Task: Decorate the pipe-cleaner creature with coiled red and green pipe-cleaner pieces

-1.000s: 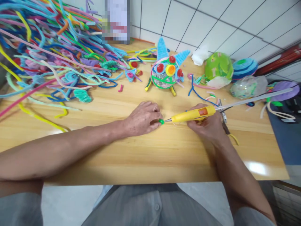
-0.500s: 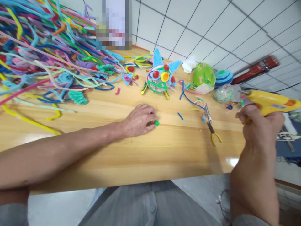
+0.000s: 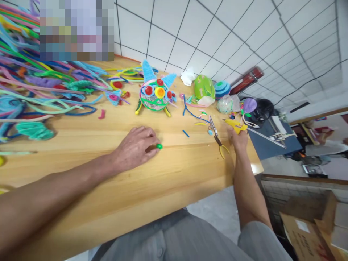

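My left hand [image 3: 137, 148] rests low over the wooden table, thumb and fingers closed on a small green piece [image 3: 159, 146], whose kind I cannot make out. On the right, my right hand [image 3: 239, 139] is wrapped round a yellow glue gun [image 3: 236, 125], its nozzle pointing left near the table's right end. Beyond my left hand stands a pipe-cleaner figure [image 3: 154, 96] with blue ears, red and yellow round parts and a green mouth. Yellow-handled pliers [image 3: 221, 146] and scissors [image 3: 213, 125] lie just left of the glue gun.
Many coloured pipe cleaners [image 3: 40, 79] are heaped at the left. A green ball-shaped piece [image 3: 203, 88], a blue coiled piece [image 3: 222, 87] and a clear plastic bundle [image 3: 228, 104] line the back. A cardboard box [image 3: 301, 232] stands at lower right.
My right hand has moved the glue gun from a raised position near the camera down and away, to the table's right end. The view has turned right. My left hand keeps the green piece.
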Demonstrator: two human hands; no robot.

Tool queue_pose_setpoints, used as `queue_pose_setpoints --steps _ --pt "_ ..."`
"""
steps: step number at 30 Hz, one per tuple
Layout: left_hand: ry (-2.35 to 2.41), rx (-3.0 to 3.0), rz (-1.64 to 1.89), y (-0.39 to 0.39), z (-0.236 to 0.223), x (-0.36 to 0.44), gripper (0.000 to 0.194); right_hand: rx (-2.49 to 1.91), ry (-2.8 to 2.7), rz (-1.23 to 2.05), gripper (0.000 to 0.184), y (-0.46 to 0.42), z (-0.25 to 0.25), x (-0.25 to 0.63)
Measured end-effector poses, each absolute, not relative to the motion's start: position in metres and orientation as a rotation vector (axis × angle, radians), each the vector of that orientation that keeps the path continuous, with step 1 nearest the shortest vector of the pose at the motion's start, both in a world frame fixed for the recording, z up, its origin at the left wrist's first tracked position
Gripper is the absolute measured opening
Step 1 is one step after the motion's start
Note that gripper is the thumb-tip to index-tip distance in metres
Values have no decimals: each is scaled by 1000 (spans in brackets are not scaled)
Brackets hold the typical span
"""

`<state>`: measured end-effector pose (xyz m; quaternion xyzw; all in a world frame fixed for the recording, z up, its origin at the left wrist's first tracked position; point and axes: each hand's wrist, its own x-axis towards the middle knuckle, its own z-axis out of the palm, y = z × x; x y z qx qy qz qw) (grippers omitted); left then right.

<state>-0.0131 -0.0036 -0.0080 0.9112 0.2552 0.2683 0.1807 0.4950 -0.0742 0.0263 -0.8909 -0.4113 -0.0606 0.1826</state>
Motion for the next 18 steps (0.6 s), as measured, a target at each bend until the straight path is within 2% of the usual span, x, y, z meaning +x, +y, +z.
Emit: queue_pose_setpoints --steps 9,14,16,18 --pt "727 2561 737 -4 -7 -12 16 -2598 -960 -121 42 -88 28 478" --pt "736 2525 697 -4 -5 -12 18 -2491 -1210 -329 37 -124 41 443" --pt "739 2520 689 -4 -4 -12 18 -2332 -1405 -216 35 -127 46 410" --pt "742 2520 681 -4 -4 -12 19 -2134 -1609 48 31 -122 48 369"
